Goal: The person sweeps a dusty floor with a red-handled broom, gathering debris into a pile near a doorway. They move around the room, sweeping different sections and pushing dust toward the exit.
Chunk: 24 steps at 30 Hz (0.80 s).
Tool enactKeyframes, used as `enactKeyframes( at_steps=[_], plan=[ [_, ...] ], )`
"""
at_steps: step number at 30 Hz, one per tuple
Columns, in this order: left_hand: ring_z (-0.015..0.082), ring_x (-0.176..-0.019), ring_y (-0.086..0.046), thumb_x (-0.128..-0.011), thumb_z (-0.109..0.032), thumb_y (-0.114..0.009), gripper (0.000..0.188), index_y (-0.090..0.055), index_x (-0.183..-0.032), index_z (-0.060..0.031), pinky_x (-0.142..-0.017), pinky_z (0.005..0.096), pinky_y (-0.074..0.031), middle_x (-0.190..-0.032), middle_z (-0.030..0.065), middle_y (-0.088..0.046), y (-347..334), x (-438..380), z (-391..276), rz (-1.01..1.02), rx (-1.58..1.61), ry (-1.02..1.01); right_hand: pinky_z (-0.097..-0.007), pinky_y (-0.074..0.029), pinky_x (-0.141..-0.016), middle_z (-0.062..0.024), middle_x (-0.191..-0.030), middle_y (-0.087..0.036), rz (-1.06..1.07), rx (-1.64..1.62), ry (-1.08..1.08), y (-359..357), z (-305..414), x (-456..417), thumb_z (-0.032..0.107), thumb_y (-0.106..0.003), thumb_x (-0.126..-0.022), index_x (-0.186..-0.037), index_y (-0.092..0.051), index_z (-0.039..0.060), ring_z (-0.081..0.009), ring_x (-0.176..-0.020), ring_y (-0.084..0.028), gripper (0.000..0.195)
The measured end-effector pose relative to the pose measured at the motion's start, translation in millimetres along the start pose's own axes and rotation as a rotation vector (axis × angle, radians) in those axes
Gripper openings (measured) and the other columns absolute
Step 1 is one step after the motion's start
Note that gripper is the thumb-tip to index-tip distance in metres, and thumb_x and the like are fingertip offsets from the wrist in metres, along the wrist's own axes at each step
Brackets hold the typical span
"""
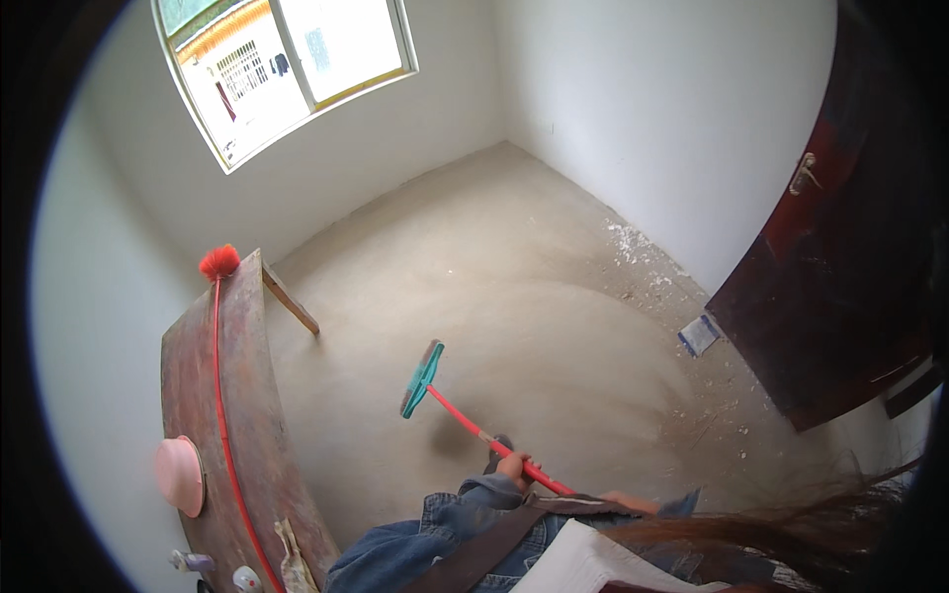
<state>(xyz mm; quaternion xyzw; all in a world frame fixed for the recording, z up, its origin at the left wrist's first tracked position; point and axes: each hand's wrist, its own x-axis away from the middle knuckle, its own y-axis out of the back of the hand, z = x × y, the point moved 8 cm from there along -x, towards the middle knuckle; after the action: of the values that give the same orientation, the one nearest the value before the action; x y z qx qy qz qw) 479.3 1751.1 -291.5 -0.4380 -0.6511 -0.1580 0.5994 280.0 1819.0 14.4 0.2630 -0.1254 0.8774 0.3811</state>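
Observation:
My left hand [513, 468] is closed around the red handle of a push broom [423, 379] with a teal head and bristles, which is over the concrete floor [534, 333] in front of me. The broom head is tilted, and I cannot tell whether its bristles touch the floor. My right hand [629, 504] is near the upper end of the handle, mostly hidden behind a strap and clothing, so its grip does not show. A dark shoe [498, 451] shows beside the handle.
At left, a wooden table [252, 370] bears a long-handled red duster [219, 262], a pink basin [179, 476] and a cloth [293, 560]. White debris [630, 244] lies along the right wall. A blue-and-white packet [698, 336] lies by the dark red door [830, 296].

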Motion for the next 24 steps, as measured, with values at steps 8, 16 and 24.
enactKeyframes(
  at_steps=[8,16,24],
  plan=[
    [0.0232,-0.061,-0.053,-0.087,-0.008,-0.052,0.01,-0.046,-0.08,-0.0055,-0.062,0.0377,-0.051,-0.066,0.008,-0.05,-43,-8,-197,-0.007,0.129,-0.016,-0.0305,-0.046,-0.077,0.0013,-0.094,-0.065,0.214,-0.081,-0.125,50,4,-233,0.027,-0.058,-0.096,-0.111,-0.066,-0.0036,-0.0108,-0.086,-0.057,0.035],
    [0.0243,-0.059,-0.052,-0.086,-0.007,-0.051,0.006,-0.045,-0.086,-0.0077,-0.058,0.0391,-0.047,-0.068,0.0065,-0.049,-61,-90,-320,-0.073,0.119,-0.024,-0.0319,-0.045,-0.068,-0.003,-0.08,-0.064,0.183,0.018,-0.094,113,111,-333,0.03,-0.062,-0.093,-0.095,-0.067,-0.0031,-0.0113,-0.078,-0.055,0.033],
    [0.0224,-0.06,-0.052,-0.089,-0.009,-0.052,0.006,-0.046,-0.089,-0.0071,-0.06,0.0388,-0.048,-0.07,0.006,-0.049,-144,-195,-447,-0.179,0.089,-0.07,-0.0348,-0.045,-0.065,-0.0046,-0.076,-0.065,0.231,-0.135,-0.139,232,121,-488,0.033,-0.064,-0.091,-0.096,-0.069,-0.0015,-0.0148,-0.071,-0.057,0.035]
  ],
)
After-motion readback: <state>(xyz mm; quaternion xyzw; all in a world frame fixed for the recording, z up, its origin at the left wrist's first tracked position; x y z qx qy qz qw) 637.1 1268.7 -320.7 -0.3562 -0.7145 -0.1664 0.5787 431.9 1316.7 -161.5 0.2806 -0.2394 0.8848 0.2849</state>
